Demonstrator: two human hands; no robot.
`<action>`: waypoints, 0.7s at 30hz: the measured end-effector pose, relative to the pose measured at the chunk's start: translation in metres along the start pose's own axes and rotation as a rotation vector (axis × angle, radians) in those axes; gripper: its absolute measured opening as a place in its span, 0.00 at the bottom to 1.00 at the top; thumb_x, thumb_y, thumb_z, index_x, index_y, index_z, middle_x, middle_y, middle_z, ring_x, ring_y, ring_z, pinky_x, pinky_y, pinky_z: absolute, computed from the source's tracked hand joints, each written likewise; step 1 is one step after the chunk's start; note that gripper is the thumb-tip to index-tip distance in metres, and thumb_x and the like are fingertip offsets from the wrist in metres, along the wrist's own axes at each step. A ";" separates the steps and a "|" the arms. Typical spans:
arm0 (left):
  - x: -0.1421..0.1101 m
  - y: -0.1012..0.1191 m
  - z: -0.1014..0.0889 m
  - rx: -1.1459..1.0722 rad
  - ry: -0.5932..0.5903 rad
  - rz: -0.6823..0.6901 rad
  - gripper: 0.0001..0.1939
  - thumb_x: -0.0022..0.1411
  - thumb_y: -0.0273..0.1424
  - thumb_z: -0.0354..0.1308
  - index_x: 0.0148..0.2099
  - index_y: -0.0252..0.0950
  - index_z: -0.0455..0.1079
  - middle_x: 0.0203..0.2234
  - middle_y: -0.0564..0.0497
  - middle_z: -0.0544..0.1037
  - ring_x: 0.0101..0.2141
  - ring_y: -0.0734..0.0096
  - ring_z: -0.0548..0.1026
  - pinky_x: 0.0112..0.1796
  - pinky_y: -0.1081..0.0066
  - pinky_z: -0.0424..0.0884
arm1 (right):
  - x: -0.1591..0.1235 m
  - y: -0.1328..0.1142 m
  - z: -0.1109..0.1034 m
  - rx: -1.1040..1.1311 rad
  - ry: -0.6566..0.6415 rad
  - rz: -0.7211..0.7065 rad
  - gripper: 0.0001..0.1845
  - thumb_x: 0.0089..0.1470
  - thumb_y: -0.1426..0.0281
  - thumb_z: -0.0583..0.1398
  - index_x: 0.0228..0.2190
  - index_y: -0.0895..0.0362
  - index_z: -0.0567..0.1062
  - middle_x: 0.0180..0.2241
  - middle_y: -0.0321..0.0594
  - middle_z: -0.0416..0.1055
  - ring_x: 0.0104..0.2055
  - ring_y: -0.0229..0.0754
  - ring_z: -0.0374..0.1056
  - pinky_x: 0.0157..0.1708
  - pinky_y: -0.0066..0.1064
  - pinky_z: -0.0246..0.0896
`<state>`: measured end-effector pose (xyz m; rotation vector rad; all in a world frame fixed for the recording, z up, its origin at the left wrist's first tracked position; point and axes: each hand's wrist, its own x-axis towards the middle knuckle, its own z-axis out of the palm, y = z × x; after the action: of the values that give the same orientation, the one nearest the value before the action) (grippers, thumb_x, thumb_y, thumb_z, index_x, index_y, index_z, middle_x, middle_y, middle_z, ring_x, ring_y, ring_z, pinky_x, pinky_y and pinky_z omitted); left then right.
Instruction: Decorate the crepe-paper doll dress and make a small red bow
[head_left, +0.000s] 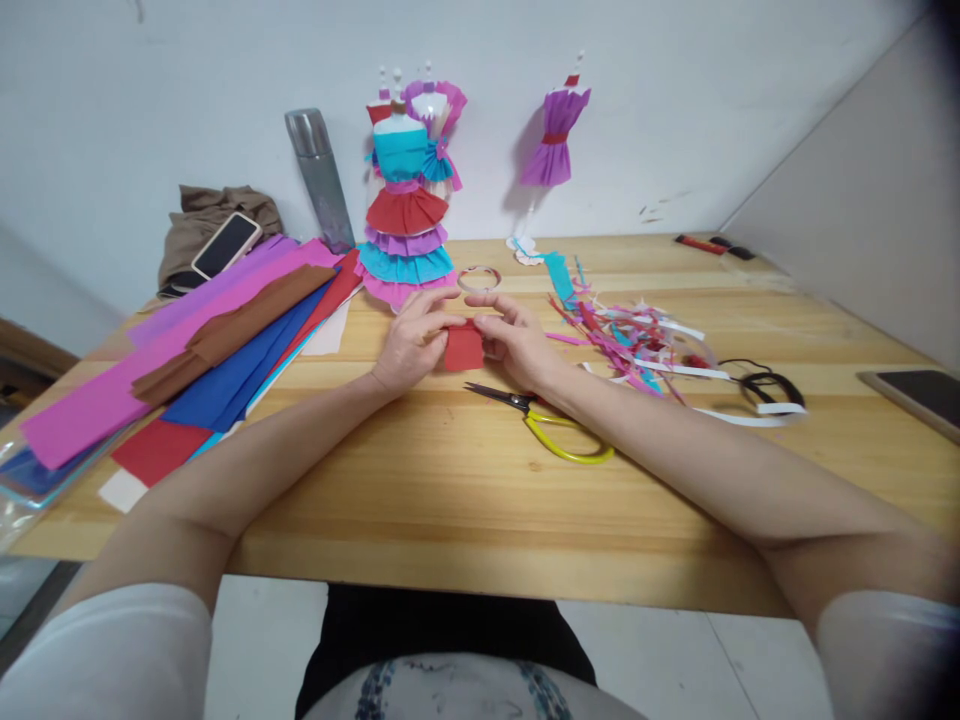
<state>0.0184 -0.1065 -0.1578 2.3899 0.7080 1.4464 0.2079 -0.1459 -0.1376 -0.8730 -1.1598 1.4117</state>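
Note:
A small piece of red crepe paper [464,349] hangs between my two hands, just above the wooden table. My left hand [415,343] pinches its upper left edge between thumb and fingers. At the upper right edge, my right hand [514,340] grips the same piece. Right behind the fingers lies a roll of tape [480,278]. Scissors with yellow handles [564,432] rest below my right hand, their blades slightly apart. Beyond my left hand stand several small dress forms [409,236] in ruffled paper dresses.
Folded crepe paper sheets [247,345] fill the left side. A phone [227,245] lies on brown cloth near a leaning flask [321,180]. Another dress form in purple [556,140] stands at the back. Paper scraps [630,345], a black cord [772,390] and a second phone [919,395] lie rightward.

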 end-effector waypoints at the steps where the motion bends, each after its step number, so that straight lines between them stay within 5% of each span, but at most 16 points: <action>1: 0.000 0.001 -0.001 0.004 -0.005 -0.026 0.11 0.66 0.29 0.60 0.44 0.45 0.83 0.57 0.45 0.80 0.58 0.57 0.76 0.61 0.52 0.70 | -0.001 -0.001 0.000 -0.030 0.009 -0.015 0.27 0.41 0.57 0.73 0.42 0.49 0.72 0.23 0.27 0.73 0.24 0.36 0.66 0.26 0.29 0.61; 6: 0.001 0.006 0.000 -0.039 0.038 -0.151 0.06 0.64 0.31 0.64 0.40 0.45 0.83 0.54 0.45 0.81 0.56 0.56 0.77 0.62 0.52 0.70 | -0.004 -0.004 0.001 -0.253 -0.006 -0.144 0.25 0.41 0.56 0.73 0.38 0.50 0.72 0.18 0.24 0.64 0.21 0.35 0.58 0.25 0.30 0.51; 21: 0.003 0.014 0.003 -0.266 0.028 -0.338 0.03 0.57 0.27 0.67 0.34 0.40 0.81 0.47 0.44 0.83 0.51 0.61 0.80 0.58 0.57 0.72 | 0.004 0.008 -0.007 -0.384 0.019 -0.234 0.14 0.48 0.58 0.70 0.29 0.53 0.75 0.21 0.31 0.62 0.25 0.38 0.56 0.26 0.33 0.52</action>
<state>0.0262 -0.1168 -0.1506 1.9452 0.8222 1.3380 0.2111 -0.1403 -0.1470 -0.9755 -1.4949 1.0043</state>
